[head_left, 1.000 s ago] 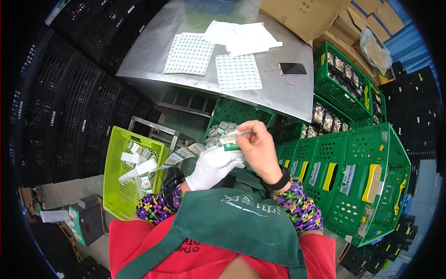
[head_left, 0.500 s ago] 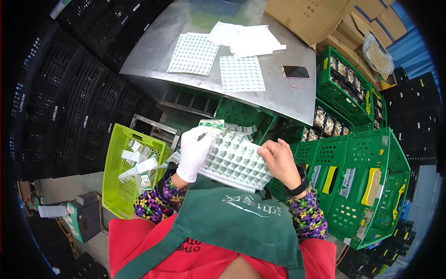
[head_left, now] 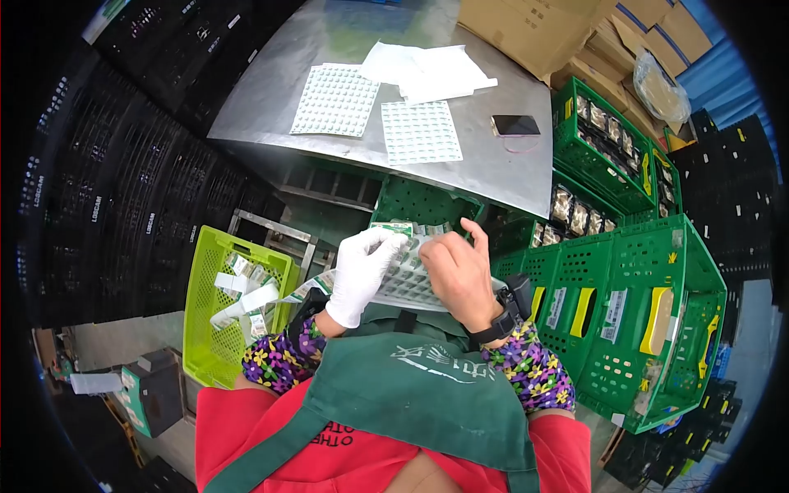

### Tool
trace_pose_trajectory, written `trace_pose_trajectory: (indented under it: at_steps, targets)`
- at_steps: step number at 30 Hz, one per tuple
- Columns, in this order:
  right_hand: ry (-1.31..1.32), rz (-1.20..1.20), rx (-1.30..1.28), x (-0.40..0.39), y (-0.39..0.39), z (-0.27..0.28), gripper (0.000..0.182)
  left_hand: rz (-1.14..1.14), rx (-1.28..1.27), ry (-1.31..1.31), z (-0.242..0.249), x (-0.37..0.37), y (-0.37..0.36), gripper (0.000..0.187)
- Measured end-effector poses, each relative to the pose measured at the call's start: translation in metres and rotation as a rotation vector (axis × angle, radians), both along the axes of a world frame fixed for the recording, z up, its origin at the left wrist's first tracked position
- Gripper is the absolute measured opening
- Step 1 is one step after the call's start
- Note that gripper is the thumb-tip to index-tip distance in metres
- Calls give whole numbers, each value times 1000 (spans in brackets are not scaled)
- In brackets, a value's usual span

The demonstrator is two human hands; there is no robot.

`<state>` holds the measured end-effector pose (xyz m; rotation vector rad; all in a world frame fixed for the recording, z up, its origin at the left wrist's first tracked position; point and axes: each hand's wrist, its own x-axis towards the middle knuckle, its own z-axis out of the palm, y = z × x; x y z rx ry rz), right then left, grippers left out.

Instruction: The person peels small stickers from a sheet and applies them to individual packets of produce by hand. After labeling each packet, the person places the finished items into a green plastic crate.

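Observation:
My left hand [head_left: 359,275], in a white glove, is closed on a green and white label strip [head_left: 393,228] above the sticker sheet. The sheet of small stickers [head_left: 411,285] lies in front of my apron, its right part hidden beneath my right hand. My bare right hand [head_left: 457,272] is over that sheet with its fingers curled and one finger raised; what its fingertips hold, if anything, is hidden. From my left hand, a ribbon of labels [head_left: 316,285] runs down to the lime green crate [head_left: 197,312].
A metal table [head_left: 501,177] ahead bears two sticker sheets [head_left: 334,100], white papers [head_left: 427,70] and a phone [head_left: 515,125]. Green crates [head_left: 608,320] stand at the right, some with packed goods. Dark stacked crates [head_left: 107,181] line the left. Cardboard boxes [head_left: 526,33] are at the back right.
My right hand has moved left from the sheet's right edge to over its middle, and its fingers have curled. The label ribbon beside my left hand shows more.

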<state>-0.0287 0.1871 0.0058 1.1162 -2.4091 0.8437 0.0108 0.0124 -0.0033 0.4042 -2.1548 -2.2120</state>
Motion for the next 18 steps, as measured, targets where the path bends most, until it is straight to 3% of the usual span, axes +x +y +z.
trace_pose_trajectory:
  at_steps: [2,4,5,6,9,12,14,16,18]
  targets:
    - [-10,36,-62,0,-1,5,15,4,0,4,-5,-2,-5,12]
    - [-1007,-47,-718,-1,4,13,10,3,-1,8,-9,-1,-7,12]
    - [-1100,-6,-704,-10,9,20,13,-22,-135,146,-10,2,-6,11]
    - [-1182,0,-720,-15,10,24,12,-53,-266,285,-10,4,-5,11]
    - [-1186,55,-787,-21,10,26,12,-104,-291,264,-6,4,-5,13]
    - [-1162,79,-672,-26,16,22,10,-172,-305,352,-5,5,-5,13]
    - [-1482,63,-598,-25,21,23,14,-218,-311,419,-2,5,-6,13]
    - [-1556,42,-538,-27,23,22,16,-329,-474,537,6,5,-8,13]
    - [-1622,117,-447,-27,23,15,18,-352,-458,543,4,5,-7,12]
